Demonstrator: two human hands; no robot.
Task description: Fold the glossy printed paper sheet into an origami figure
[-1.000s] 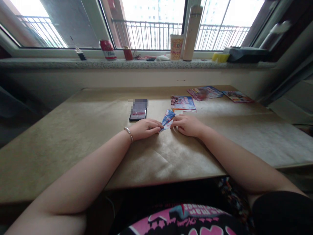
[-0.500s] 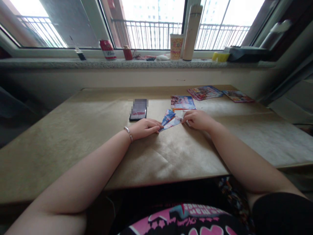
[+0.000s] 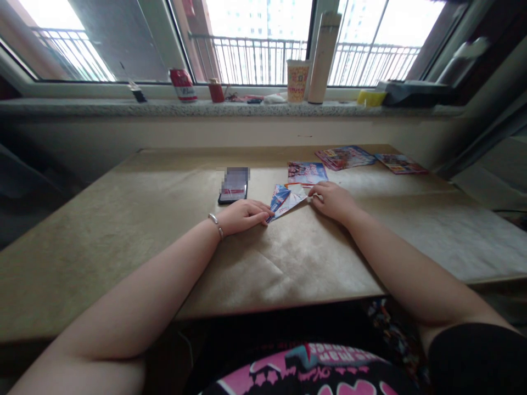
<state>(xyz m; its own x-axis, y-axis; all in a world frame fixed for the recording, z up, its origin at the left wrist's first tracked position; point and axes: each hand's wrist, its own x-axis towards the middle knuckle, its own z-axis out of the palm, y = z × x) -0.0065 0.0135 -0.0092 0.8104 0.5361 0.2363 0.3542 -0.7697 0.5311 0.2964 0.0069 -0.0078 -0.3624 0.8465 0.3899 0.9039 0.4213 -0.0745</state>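
Observation:
A folded printed paper (image 3: 284,201), blue and white with creased flaps, lies on the table between my hands. My left hand (image 3: 249,215), with a silver bracelet at the wrist, is closed over the paper's lower left corner, its fingers pressed together. At the right end of the sheet my right hand (image 3: 329,198) has its fingers curled and the thumb against the paper's edge. Just beyond the folded piece lies a flat printed sheet (image 3: 307,171). A phone (image 3: 234,186) with a lit screen rests beyond my left hand.
Stacks of colourful leaflets, a larger pile (image 3: 346,157) and a smaller one (image 3: 400,163), lie at the table's far right. On the windowsill (image 3: 247,109) stand a red can (image 3: 183,85), a red bottle (image 3: 216,91), a paper cup (image 3: 297,81) and a tall cylinder (image 3: 324,59).
My right hand has shifted slightly, and the folded paper's right side now lies more spread, with more of its white flap showing. My left hand stays on its corner.

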